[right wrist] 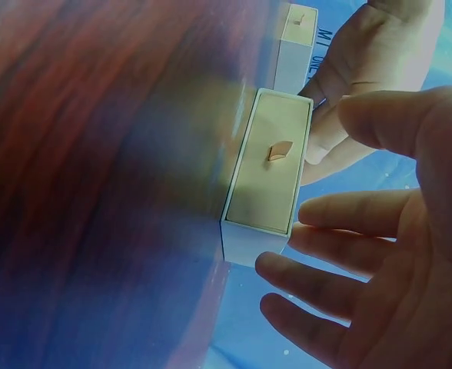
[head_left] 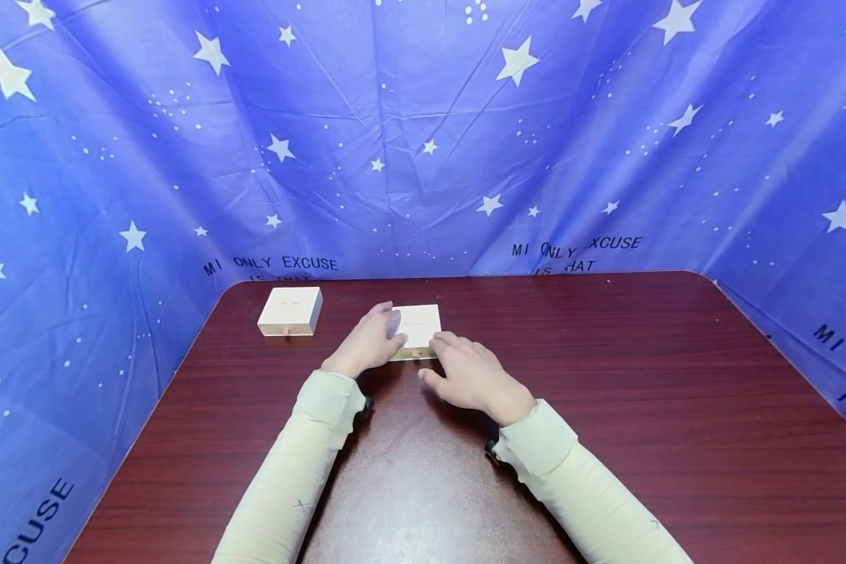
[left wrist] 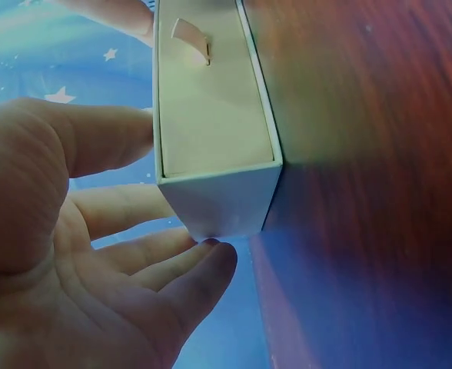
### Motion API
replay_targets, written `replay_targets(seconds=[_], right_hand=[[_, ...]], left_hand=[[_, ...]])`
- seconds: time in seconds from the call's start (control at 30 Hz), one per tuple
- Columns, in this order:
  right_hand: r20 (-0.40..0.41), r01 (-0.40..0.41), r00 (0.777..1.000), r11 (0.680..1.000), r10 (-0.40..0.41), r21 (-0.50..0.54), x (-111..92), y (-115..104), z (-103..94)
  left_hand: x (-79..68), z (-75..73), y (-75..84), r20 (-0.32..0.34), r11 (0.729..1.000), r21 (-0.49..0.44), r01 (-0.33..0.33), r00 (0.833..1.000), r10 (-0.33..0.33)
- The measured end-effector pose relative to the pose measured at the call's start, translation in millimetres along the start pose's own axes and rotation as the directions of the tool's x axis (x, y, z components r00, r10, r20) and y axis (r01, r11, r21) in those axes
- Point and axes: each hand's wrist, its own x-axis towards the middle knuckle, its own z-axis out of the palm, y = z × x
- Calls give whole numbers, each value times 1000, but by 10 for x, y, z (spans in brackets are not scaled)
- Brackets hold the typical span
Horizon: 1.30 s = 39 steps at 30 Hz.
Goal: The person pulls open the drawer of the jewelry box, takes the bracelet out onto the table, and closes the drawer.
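A flat white drawer box [head_left: 420,326] with a small ribbon pull tab [left wrist: 191,40] on its front lies on the dark red wooden table. My left hand [head_left: 370,341] is at its left side, the thumb over the top edge and the fingers along the side. At the right side is my right hand [head_left: 471,374], its fingertips touching or very close to the box and its thumb held apart. In the right wrist view, the box's closed front [right wrist: 264,165] shows between the two hands. Some fingertips are hidden behind the box.
A second white drawer box [head_left: 291,311] of the same kind stands at the table's back left. Blue curtains [head_left: 395,125] with white stars and printed words hang behind and beside the table [head_left: 641,392].
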Motion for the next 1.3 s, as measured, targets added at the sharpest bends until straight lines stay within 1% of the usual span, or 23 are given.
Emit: replay_targets(seconds=[0.17,0.43,0.57,0.87,1.07,1.3], right_hand=[[2,5,1000,1000,-5,3,-5,8,-2],[-8,12,1000,1000,-12,2,5,-5,-17],[-5,8,1000,1000,-8,1,0,-3,-30],[-35,29,999,1000,-29,5,-5,9,-31],[-36,13,999,1000,-13,11,-25,37,-29],[-41,16,999,1000,-16,10,-16,41,-47]], left_hand=[[-17,9,26,4,1000,17,3,1000,-3],[-38,22,29,1,999,25,42,999,-42],[-48,30,37,0,998,39,41,999,-41],[-101,41,66,-15,997,53,54,998,-53],[-119,58,99,-27,997,74,36,999,-34],[-131,60,131,-38,994,91,56,998,-53]])
